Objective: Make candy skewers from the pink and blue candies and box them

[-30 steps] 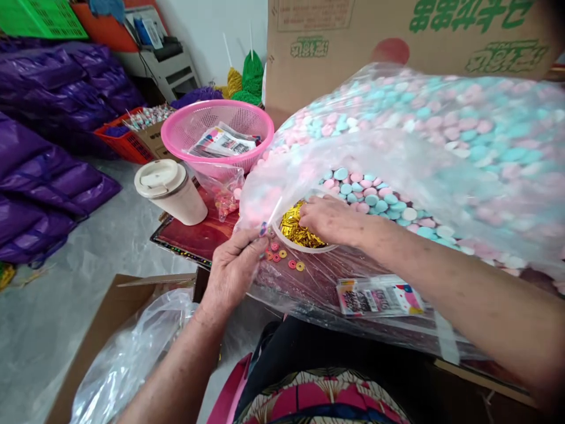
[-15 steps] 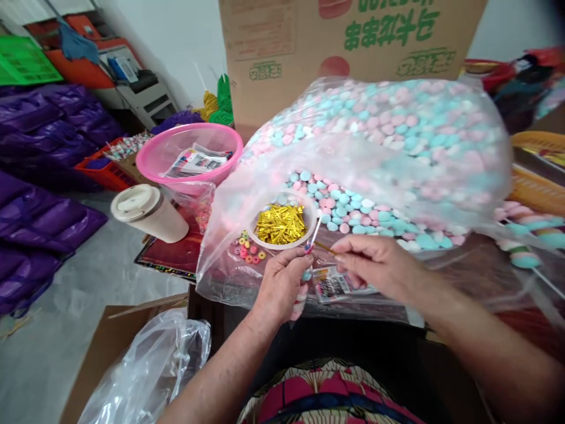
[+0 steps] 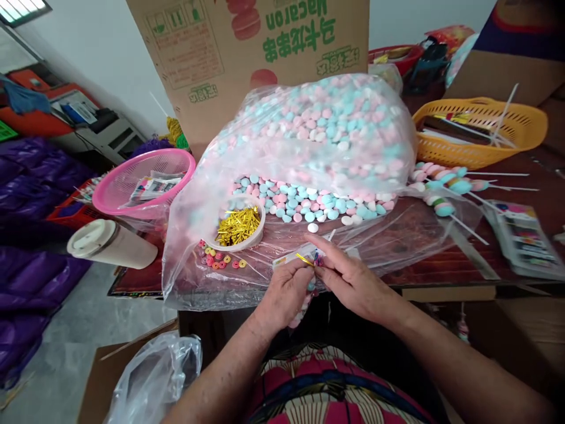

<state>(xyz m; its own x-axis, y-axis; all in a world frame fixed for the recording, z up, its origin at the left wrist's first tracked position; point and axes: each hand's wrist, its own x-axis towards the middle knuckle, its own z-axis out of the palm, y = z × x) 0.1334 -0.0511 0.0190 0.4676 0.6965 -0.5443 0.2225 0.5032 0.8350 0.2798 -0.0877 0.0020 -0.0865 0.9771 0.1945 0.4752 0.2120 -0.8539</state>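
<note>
My left hand (image 3: 286,291) grips a candy skewer in a clear wrapper (image 3: 301,307) that hangs down below the fist. My right hand (image 3: 348,281) pinches a gold twist tie (image 3: 304,259) against the top of that skewer, fingertips touching the left hand. Just beyond them a white bowl (image 3: 257,231) holds several gold twist ties (image 3: 237,225). A big clear bag of pink, blue and white candy discs (image 3: 318,132) lies open on the dark red table (image 3: 445,259). Small coloured ring candies (image 3: 219,260) lie under the plastic near the bowl.
Pink basket (image 3: 145,179) with printed cards and a lidded cup (image 3: 110,242) lying on its side are at left. An orange basket (image 3: 481,132), finished skewers (image 3: 445,185) and a stack of cards (image 3: 523,235) are at right. A carton (image 3: 247,53) stands behind; a bag-lined box (image 3: 150,377) sits below.
My right hand left the bowl with a gold tie and came to the left hand. Both hands drew back toward my lap with the skewer. The camera view shifted right.
</note>
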